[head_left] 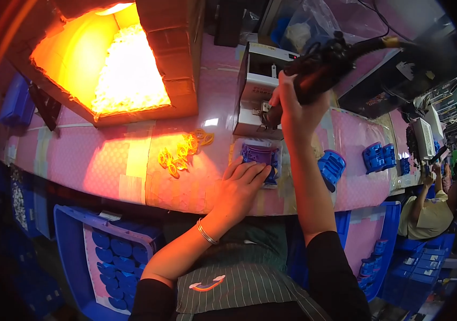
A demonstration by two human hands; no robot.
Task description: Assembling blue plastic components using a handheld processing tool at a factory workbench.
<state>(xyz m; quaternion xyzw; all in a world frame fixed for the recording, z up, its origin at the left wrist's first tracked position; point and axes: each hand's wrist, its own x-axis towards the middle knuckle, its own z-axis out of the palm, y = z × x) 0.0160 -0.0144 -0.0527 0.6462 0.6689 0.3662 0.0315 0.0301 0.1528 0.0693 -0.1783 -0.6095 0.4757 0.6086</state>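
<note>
My right hand (301,109) is wrapped round a black power screwdriver (319,72) with a cable at its top end. The tool slants down and left, its tip beside the front of a white and black box-shaped machine (258,77), probably a screw feeder. Whether the tip touches the machine, I cannot tell. Below that, a blue plastic part (260,154) lies on a pale base on the bench. My left hand (242,184) lies over its near left side with fingers stretched out. The thumb is hidden.
Yellow rings (183,152) lie left of the part. A brightly lit cardboard box (172,69) stands far left. More blue parts (332,167) sit on the pink bench to the right. Blue bins (68,251) stand below its edge. Another person (426,214) works at far right.
</note>
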